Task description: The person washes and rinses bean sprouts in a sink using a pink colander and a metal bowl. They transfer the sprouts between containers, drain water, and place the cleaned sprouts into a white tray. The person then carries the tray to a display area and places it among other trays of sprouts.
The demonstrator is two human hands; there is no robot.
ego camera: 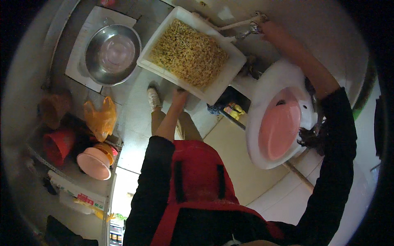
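A white plastic tub [226, 89] filled with bean sprouts [190, 53] sits at an angle in front of me. My left hand [179, 94] is at its near wall and grips it from below the rim; the fingers are mostly hidden. At the upper right, my right hand [270, 29] is on a metal wall faucet [255, 27], with the fingers around its handle. A pale spout pipe [232, 25] runs from the faucet toward the tub's far edge. I cannot tell whether water flows.
A stainless steel bowl [92, 58] stands left on a white board [75, 66]. Nearby are an orange plastic bag [100, 118], a red bucket [58, 146] and a pink basin [92, 163] on a shelf. At right, a white basin [254, 138] holds a pink one [278, 129].
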